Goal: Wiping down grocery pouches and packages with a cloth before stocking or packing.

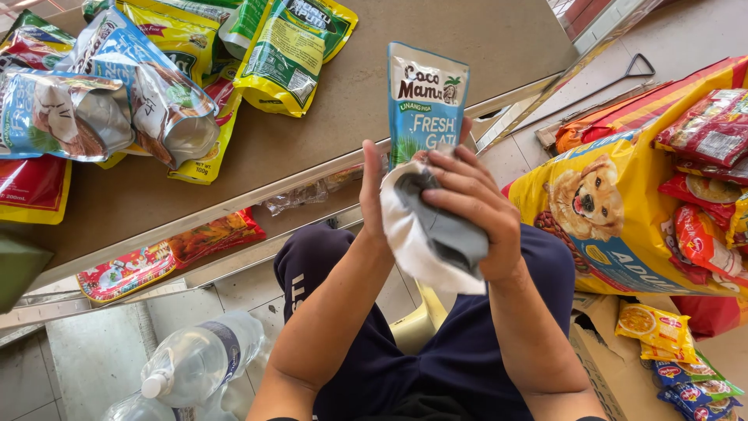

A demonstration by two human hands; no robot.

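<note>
I hold a blue and white stand-up pouch (425,97) upright above my lap. My left hand (373,196) grips its lower part from the left, mostly hidden behind a white and grey cloth (427,234). My right hand (471,204) is closed over that cloth and presses it against the bottom of the pouch. The pouch's lower half is covered by the cloth and my fingers.
A brown shelf board (312,148) ahead carries several silver-blue pouches (117,101) and yellow-green packets (288,54). A big yellow pet food sack (600,210) and red snack packets (701,140) lie at right. Clear plastic bottles (199,362) stand on the floor at lower left.
</note>
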